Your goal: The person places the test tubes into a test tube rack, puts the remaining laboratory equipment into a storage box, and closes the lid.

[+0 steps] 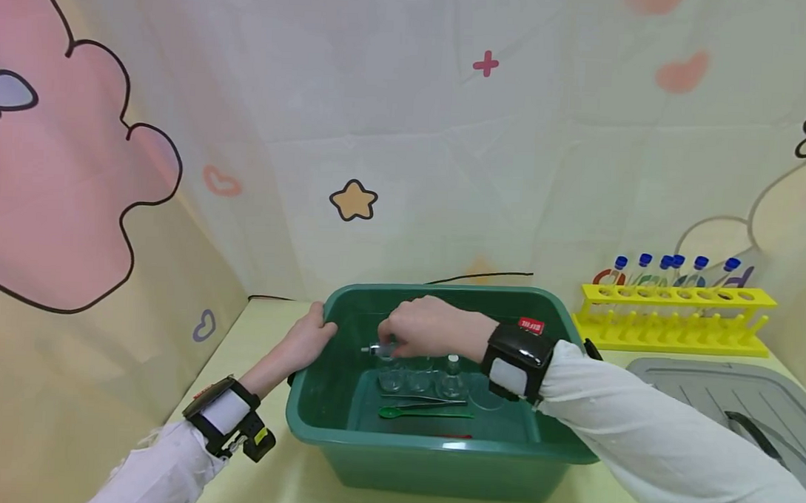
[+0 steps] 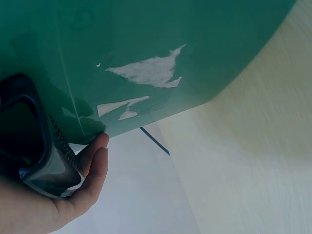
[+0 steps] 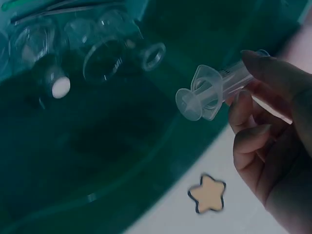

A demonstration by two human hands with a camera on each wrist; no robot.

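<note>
A clear plastic syringe (image 3: 219, 90) is pinched between the thumb and fingers of my right hand (image 3: 273, 112), its plunger flange facing away from the palm. In the head view that right hand (image 1: 427, 326) is over the inside of a green plastic tub (image 1: 436, 444), the syringe tip pointing left. My left hand (image 1: 306, 340) grips the tub's left rim, thumb on the inner side. From the left wrist, its fingers (image 2: 97, 168) show by the tub's outer wall (image 2: 195, 58), which carries torn paper scraps. Glassware, including a white-capped bottle (image 1: 452, 379), lies below the syringe.
A green spoon (image 1: 424, 413) and metal tweezers (image 1: 424, 400) lie on the tub floor, with a red-and-white packet (image 1: 531, 326) near its back right. Right of the tub stand a yellow rack (image 1: 673, 342) with several blue-capped tubes and a grey tray (image 1: 698, 380). A patterned curtain (image 1: 419, 171) hangs behind.
</note>
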